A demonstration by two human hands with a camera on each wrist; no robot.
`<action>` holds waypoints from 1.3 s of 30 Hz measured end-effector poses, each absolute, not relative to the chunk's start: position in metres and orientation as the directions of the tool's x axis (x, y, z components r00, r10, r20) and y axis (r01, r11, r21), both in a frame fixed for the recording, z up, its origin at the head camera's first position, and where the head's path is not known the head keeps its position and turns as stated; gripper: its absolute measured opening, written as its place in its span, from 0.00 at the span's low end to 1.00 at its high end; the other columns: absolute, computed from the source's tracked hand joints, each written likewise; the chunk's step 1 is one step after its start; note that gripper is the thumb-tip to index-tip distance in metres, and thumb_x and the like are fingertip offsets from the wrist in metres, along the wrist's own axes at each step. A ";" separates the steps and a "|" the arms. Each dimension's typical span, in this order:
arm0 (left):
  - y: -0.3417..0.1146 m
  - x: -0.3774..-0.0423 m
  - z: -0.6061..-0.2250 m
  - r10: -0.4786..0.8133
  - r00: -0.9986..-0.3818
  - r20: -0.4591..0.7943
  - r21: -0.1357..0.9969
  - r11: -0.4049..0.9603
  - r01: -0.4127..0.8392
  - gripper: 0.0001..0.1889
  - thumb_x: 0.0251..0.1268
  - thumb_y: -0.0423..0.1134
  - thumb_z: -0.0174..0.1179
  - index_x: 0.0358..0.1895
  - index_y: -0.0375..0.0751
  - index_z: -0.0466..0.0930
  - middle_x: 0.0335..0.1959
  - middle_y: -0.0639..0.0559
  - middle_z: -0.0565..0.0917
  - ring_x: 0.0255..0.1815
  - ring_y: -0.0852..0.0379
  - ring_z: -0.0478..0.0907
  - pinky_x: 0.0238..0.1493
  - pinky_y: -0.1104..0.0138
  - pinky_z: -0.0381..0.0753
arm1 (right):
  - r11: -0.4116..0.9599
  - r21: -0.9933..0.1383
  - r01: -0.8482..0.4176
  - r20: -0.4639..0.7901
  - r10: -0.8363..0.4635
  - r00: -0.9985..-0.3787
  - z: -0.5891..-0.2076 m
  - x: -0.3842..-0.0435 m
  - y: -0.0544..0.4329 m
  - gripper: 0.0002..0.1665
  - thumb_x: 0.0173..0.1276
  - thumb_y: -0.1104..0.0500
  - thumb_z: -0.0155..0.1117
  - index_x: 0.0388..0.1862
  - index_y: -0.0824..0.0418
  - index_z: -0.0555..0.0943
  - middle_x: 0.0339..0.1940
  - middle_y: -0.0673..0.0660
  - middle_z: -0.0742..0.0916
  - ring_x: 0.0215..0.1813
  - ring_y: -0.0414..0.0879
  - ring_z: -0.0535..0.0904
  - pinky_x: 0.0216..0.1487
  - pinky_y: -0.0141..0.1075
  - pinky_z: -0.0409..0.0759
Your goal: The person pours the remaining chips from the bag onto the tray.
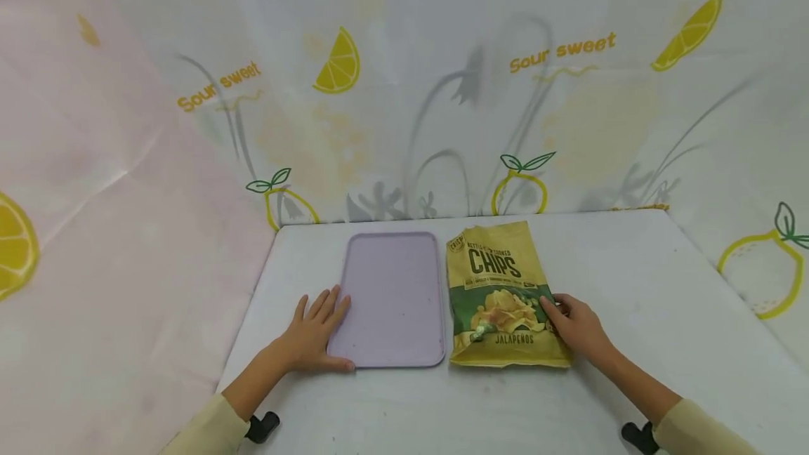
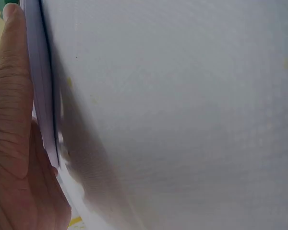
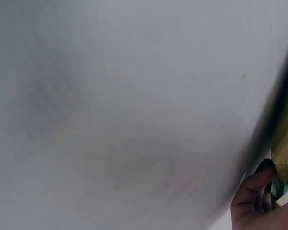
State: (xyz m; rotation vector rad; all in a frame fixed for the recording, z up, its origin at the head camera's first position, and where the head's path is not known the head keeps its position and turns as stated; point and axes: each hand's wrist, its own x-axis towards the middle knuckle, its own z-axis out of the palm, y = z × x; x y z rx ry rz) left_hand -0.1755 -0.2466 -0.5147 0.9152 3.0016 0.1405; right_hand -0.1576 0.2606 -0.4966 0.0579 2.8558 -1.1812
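A pale purple tray (image 1: 393, 300) lies flat on the white table. My left hand (image 1: 316, 337) is at its left side with fingers spread, fingertips at the left edge and thumb by the near left corner. In the left wrist view the thumb of the left hand (image 2: 12, 105) lies along the tray's rim (image 2: 44, 96). Right of the tray lies a yellow and green bag of jalapeño chips (image 1: 502, 286). My right hand (image 1: 578, 328) pinches its right edge, thumb on top and fingers curled at the side. The right wrist view shows the right hand (image 3: 259, 201) at the edge of the bag (image 3: 285, 143).
The white table (image 1: 638, 300) extends to both sides and toward me. Behind it hangs a white curtain (image 1: 392, 125) printed with lemons and "Sour sweet". A pinkish sheet (image 1: 126, 230) borders the left side.
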 end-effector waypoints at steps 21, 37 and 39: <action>-0.246 -0.177 -0.512 0.526 -0.848 -0.063 0.166 0.844 0.511 0.72 0.39 0.84 0.58 0.78 0.32 0.47 0.81 0.35 0.46 0.80 0.35 0.46 0.71 0.32 0.42 | 0.503 -0.752 0.426 -0.451 0.078 -0.889 -0.490 -0.146 0.251 0.46 0.78 0.34 0.39 0.60 0.78 0.75 0.35 0.54 0.84 0.35 0.43 0.74 0.36 0.34 0.72; -0.242 -0.177 -0.516 0.512 -0.855 -0.081 0.186 0.851 0.492 0.70 0.42 0.80 0.60 0.79 0.33 0.44 0.82 0.37 0.43 0.81 0.37 0.45 0.72 0.33 0.41 | 0.754 -0.652 0.079 -0.081 0.034 -0.996 -0.489 -0.135 0.242 0.24 0.83 0.57 0.37 0.35 0.68 0.76 0.22 0.55 0.77 0.29 0.45 0.70 0.31 0.37 0.69; -0.242 -0.177 -0.516 0.512 -0.856 -0.077 0.185 0.851 0.492 0.70 0.41 0.81 0.60 0.79 0.33 0.44 0.82 0.37 0.43 0.81 0.37 0.45 0.72 0.33 0.41 | 0.765 -0.643 0.038 -0.034 0.022 -0.999 -0.487 -0.132 0.244 0.22 0.82 0.59 0.39 0.37 0.71 0.77 0.24 0.57 0.79 0.30 0.48 0.73 0.33 0.39 0.72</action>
